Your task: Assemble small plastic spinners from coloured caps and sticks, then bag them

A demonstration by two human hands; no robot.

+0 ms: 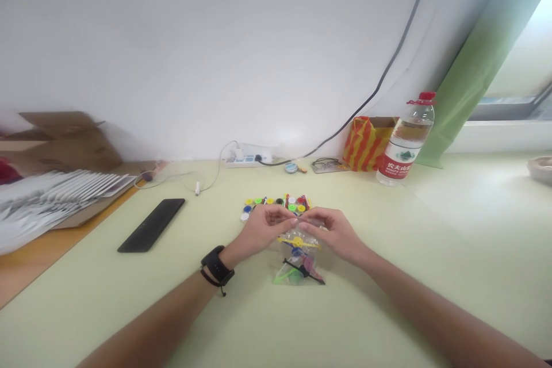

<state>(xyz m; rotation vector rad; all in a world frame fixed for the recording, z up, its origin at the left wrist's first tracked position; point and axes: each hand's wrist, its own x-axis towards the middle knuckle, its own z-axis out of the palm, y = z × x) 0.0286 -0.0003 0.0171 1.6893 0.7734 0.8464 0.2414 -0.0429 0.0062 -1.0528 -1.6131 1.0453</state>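
My left hand [264, 229] and my right hand [334, 232] meet near the middle of the table, thumbs and fingers pinched on the top edge of a clear plastic bag [297, 259]. The bag hangs below my fingertips. Inside it show a yellow propeller-like piece [298, 242], a black one [303, 270], and blue, pink and green pieces. Just beyond my hands lie several small round coloured pieces [269, 201], partly hidden by my fingers.
A black flat slab [152, 225] lies left on the green table [207, 328]. Behind are a power strip [248, 158], a striped bag [366, 144] and a water bottle [405, 146]. Stacked white packets [56, 198] and a cardboard box [77, 141] stand far left.
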